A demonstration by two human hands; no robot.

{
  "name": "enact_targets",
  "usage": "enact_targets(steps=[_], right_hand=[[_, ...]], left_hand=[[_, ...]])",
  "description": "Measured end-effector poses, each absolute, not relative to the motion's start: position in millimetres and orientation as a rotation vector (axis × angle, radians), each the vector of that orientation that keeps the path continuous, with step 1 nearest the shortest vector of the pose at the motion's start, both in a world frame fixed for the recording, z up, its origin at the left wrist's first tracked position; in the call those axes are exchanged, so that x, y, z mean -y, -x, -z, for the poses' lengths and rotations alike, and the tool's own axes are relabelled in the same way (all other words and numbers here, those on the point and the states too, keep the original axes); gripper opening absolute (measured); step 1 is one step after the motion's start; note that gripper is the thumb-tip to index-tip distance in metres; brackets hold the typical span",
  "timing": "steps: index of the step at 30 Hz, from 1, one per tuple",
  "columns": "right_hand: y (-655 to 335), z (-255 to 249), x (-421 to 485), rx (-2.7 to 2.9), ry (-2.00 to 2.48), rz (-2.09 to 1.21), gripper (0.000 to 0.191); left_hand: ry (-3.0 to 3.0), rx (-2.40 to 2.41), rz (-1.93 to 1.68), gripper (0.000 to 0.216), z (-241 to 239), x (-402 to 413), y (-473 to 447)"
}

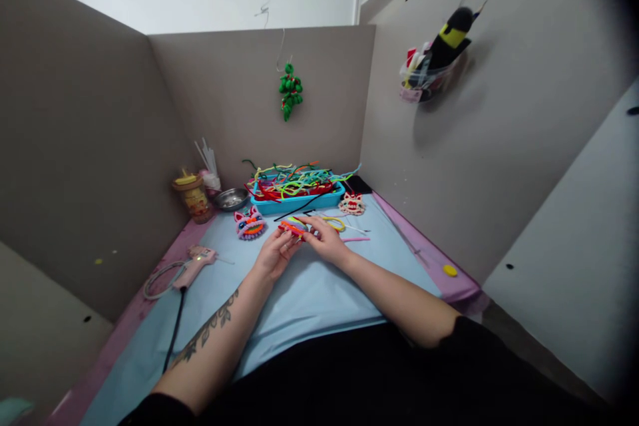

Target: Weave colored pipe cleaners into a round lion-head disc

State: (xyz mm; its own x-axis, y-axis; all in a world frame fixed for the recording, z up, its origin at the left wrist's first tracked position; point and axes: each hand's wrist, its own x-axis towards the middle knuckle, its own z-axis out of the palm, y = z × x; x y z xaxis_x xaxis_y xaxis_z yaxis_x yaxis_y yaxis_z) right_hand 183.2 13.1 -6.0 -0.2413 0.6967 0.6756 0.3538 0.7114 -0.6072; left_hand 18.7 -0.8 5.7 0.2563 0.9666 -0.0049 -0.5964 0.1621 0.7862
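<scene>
Between my two hands is a small craft piece (pixel 293 226) of bent pipe cleaners in red, orange, yellow and purple. My left hand (pixel 275 251) holds it from below and the left, with the fingers curled round its edge. From the right my right hand (pixel 324 239) grips it, thumb and fingers closed at its side. The fingers hide part of the piece. Left of my hands lies a purple and orange animal-face piece (pixel 250 223) with pink ears. A cream and red face piece (pixel 352 204) lies farther back on the right.
Behind my hands stands a blue tray (pixel 299 204) heaped with pipe cleaners. A pink hot glue gun (pixel 194 266) with its cable lies left, near a metal bowl (pixel 232 199) and a yellow-lidded cup (pixel 194 196). Grey partitions (pixel 259 93) enclose the table. A yellow disc (pixel 450 270) lies right.
</scene>
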Motion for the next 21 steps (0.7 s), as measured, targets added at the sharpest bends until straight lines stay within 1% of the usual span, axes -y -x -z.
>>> enact_targets(steps=[8,14,21], right_hand=[[-181.2,9.6,-11.3,1.857,0.832,-0.358,0.039],[-179.8,8.0,-9.8,1.854,0.891,-0.396,0.037],[-174.4,8.7,-8.1,1.794,0.94,-0.395,0.032]], left_hand=[[-0.932,-0.609,-1.255,0.034,0.2,1.4,-24.3],[-1.008,-0.704,-1.276,0.035,4.0,0.5,-25.7],[-1.097,-0.785,-1.393,0.034,0.6,1.6,-28.0]])
